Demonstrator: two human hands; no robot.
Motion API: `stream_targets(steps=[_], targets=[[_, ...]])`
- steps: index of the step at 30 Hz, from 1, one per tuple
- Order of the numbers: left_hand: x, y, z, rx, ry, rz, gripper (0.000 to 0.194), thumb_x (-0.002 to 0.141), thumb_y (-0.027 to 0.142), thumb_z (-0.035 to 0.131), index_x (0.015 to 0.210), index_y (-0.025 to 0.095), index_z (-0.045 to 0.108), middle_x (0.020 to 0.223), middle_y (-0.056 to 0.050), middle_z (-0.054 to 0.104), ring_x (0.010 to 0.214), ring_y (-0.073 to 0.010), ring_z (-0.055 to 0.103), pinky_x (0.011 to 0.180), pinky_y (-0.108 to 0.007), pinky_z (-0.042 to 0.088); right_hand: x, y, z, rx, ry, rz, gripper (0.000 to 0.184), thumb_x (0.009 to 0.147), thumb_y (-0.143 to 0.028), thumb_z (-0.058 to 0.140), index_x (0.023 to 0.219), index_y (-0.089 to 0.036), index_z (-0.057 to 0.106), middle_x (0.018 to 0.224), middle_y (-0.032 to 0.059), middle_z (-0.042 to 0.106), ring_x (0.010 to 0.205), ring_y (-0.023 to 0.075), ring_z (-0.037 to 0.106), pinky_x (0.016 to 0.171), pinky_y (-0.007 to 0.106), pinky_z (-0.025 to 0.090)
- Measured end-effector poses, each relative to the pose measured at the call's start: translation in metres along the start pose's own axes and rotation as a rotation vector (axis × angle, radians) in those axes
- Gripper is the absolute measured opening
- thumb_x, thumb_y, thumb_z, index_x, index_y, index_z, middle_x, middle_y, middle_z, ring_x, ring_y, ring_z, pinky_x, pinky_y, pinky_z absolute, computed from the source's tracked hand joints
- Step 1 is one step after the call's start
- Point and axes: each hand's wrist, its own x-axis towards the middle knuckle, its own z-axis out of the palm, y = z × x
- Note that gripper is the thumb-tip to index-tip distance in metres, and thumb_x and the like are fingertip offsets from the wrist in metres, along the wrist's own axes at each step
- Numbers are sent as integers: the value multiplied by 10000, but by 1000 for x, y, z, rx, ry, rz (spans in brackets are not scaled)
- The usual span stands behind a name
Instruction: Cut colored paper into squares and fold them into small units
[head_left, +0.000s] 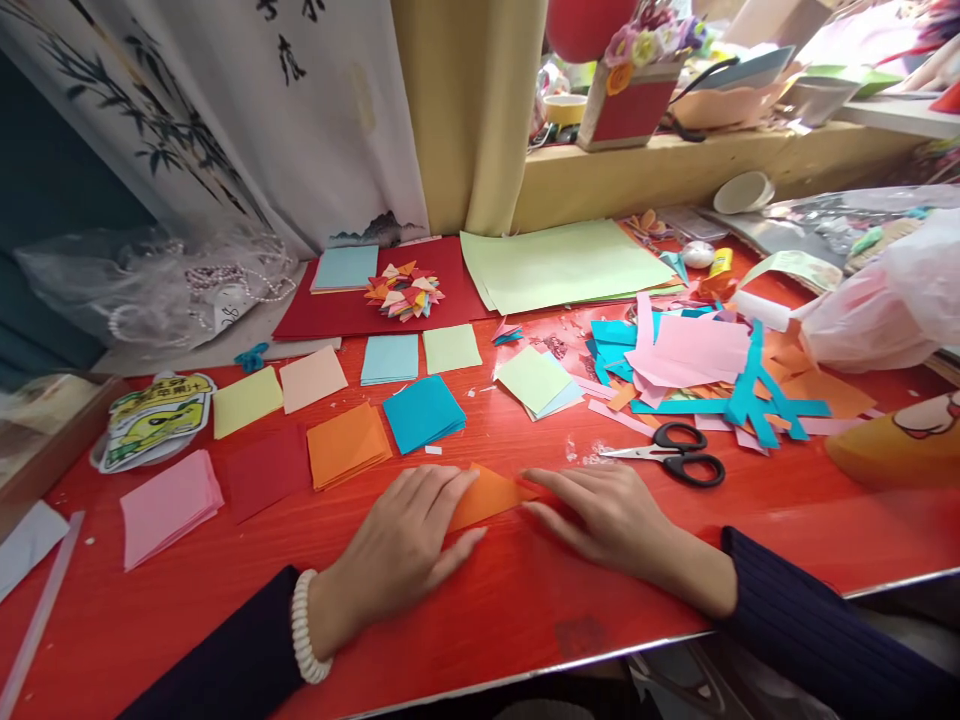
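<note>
A folded piece of orange paper [487,498] lies on the red table between my hands, its pointed end toward the right. My left hand [401,540] rests over the paper's left part, fingers stretched out together and thumb spread apart. At the pointed right end is my right hand [607,510], its extended fingertips at or close to the tip and the thumb held away from them. The paper's left edge is hidden under my left fingers. Beyond my left hand are a stack of orange squares [349,447] and a stack of blue squares [425,413].
Black-handled scissors [686,455] lie beyond my right hand, near a heap of paper scraps [694,350]. Pink squares [169,510] and dark red squares [266,470] sit at left. A folded-paper ring [405,290] rests on red sheets at the back. The table edge [585,655] runs close in front.
</note>
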Motion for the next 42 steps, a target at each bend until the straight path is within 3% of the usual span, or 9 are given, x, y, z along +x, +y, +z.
stream_targets(steps=[4, 14, 20, 23, 28, 32, 36, 39, 42], targets=[[8, 6, 4, 57, 29, -51, 525, 885, 419, 436, 1264, 57, 421, 1101, -159, 552, 1014, -266, 510, 846, -431, 476, 0, 0, 7, -13, -100, 12, 331, 873, -403, 494, 1024, -141, 627, 669, 39, 692, 556, 147, 636, 497, 256, 353], [13, 1, 6, -138, -22, 70, 419, 916, 195, 418, 1321, 110, 350, 1188, -119, 513, 1097, -198, 477, 935, -380, 444, 2, 4, 10, 85, -157, 56, 312, 869, -392, 497, 1028, -142, 594, 662, 33, 681, 559, 142, 629, 488, 243, 314], [13, 1, 5, -163, -28, 111, 371, 920, 133, 367, 1291, 122, 367, 1172, -118, 526, 1082, -182, 514, 890, -328, 488, 12, 2, 4, 453, -281, 174, 164, 886, -261, 469, 878, -156, 596, 607, -12, 611, 500, 78, 519, 479, 192, 328], [12, 0, 6, -196, 31, 125, 275, 910, 114, 370, 1178, 125, 429, 1113, -112, 555, 1034, -175, 546, 844, -308, 509, 17, 0, -1, 602, -327, 119, 179, 900, -236, 441, 924, -160, 602, 734, 16, 628, 611, 86, 539, 559, 194, 381], [13, 0, 6, -250, 78, 134, 169, 888, 103, 423, 1050, 130, 460, 1050, -97, 574, 995, -157, 565, 818, -267, 507, 23, -4, -2, 705, -329, 237, 341, 834, -311, 564, 1127, -143, 520, 786, 25, 634, 649, 106, 553, 596, 215, 430], [15, 1, 2, -147, 156, 216, 144, 894, 86, 388, 966, 120, 508, 958, -83, 600, 938, -165, 574, 823, -298, 497, 21, -3, 4, 655, -361, 226, 344, 857, -152, 471, 1200, -167, 491, 810, 28, 641, 676, 114, 569, 624, 230, 445], [12, -2, 0, -77, 269, 279, 200, 873, 58, 413, 1013, 124, 539, 909, -78, 604, 929, -180, 570, 795, -317, 497, 16, 4, 5, 537, -282, 254, 344, 858, -87, 403, 1148, -196, 554, 938, 59, 618, 813, 139, 570, 713, 259, 446], [9, -7, 1, -30, 245, 286, 243, 854, 59, 464, 1070, 129, 550, 913, -80, 603, 965, -190, 560, 838, -336, 492, 13, 9, 5, 381, -204, 295, 338, 865, -103, 377, 1110, -185, 596, 823, 55, 572, 696, 136, 539, 625, 253, 431], [9, -11, 3, 26, 182, 327, 203, 844, 64, 485, 1020, 105, 576, 897, -91, 611, 957, -199, 565, 867, -358, 491, 9, 11, 8, 281, -209, 205, 348, 861, -117, 377, 1113, -166, 612, 765, 49, 535, 621, 125, 508, 555, 241, 398]])
